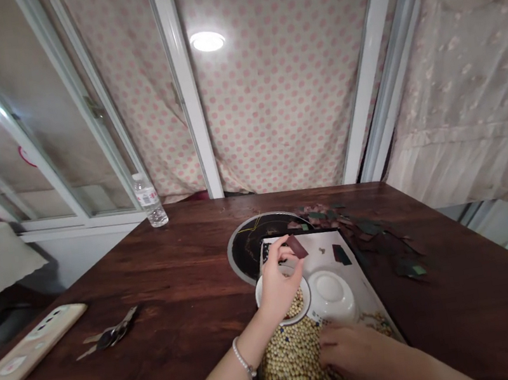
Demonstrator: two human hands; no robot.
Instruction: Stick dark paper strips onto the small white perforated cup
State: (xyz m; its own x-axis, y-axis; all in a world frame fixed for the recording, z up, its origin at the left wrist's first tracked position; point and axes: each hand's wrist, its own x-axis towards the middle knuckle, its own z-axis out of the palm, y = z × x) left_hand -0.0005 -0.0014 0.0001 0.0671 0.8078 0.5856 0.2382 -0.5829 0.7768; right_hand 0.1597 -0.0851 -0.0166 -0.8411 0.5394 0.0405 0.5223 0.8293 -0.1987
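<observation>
My left hand (279, 282) is raised above a small white bowl (259, 292) that holds some soybeans. Its fingers pinch a dark reddish-brown flat piece (297, 245). My right hand (351, 349) lies palm down on a heap of soybeans (291, 364) in a white tray (364, 275), fingers bent into the beans; what they hold, if anything, is hidden. An upturned white bowl (331, 293) sits in the tray just beyond that hand. A dark chip (341, 254) lies on the tray's bare far part.
A round black plate (243, 246) sits behind the tray. Several dark green and brown flat pieces (377, 235) lie scattered on the wooden table to the right. A water bottle (150, 200) stands at the far left corner. Keys (113, 334) and a long beige case (24, 355) lie at left.
</observation>
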